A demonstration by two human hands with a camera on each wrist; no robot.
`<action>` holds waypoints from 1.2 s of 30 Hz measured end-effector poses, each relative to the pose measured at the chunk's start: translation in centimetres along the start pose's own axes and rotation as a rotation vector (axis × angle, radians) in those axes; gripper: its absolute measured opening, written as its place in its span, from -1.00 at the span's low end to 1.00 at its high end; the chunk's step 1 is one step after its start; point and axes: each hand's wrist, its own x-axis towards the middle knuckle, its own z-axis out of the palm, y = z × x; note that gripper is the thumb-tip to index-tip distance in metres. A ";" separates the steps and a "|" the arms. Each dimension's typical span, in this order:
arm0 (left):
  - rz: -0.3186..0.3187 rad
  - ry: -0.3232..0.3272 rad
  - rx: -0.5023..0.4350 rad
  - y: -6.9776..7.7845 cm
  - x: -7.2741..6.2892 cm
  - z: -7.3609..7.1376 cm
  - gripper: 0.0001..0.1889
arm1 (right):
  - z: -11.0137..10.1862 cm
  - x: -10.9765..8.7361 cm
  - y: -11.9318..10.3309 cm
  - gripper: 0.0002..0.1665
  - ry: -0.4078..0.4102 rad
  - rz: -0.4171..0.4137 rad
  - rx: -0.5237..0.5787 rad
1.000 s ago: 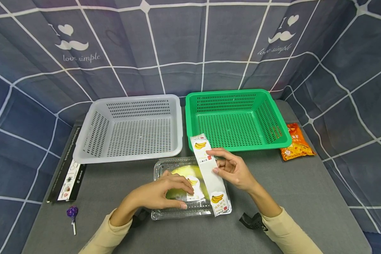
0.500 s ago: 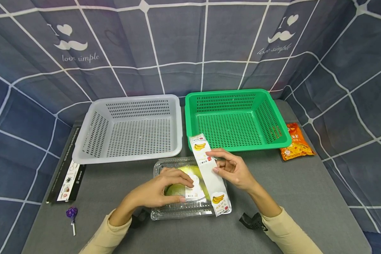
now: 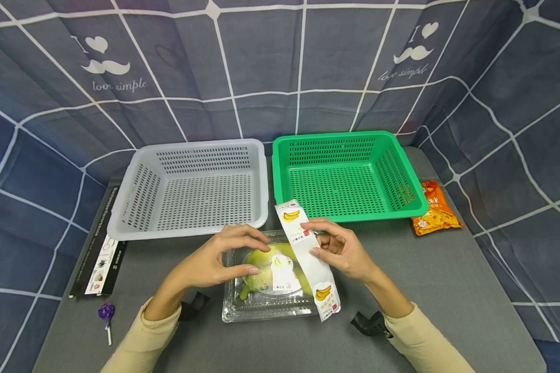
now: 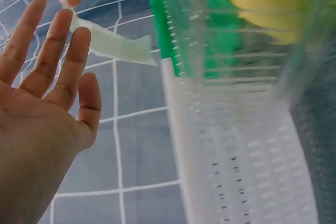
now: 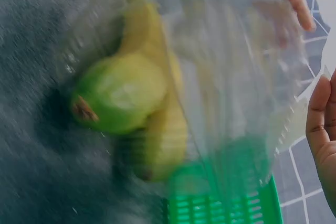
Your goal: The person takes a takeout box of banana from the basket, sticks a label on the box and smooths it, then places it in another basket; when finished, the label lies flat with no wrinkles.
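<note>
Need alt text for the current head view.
A person's right hand pinches a strip of banana-print labels over a clear container of fruit, with the left hand open over its left side. Behind stand a grey basket and a green basket; a lollipop lies far left, an orange packet right.

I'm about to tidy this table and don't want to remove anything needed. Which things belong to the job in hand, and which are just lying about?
In the job, it seems:
label strip, pinched by the right hand
clear box with fruit inside
banana sticker on the box

Apparently just lying about:
lollipop
orange snack packet
black box
grey basket
green basket
</note>
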 end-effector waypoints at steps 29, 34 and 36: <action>-0.072 -0.163 0.047 0.3 -0.7 2.7 -0.68 | -0.6 -0.2 -0.1 -0.44 -0.015 -0.006 0.019; -0.061 -0.210 0.074 0.2 -0.8 3.0 -0.64 | -0.6 -0.2 0.0 -0.46 -0.017 0.003 0.021; -0.064 -0.232 0.074 0.1 -0.8 3.1 -0.63 | -0.6 -0.2 0.0 -0.46 -0.013 0.008 0.021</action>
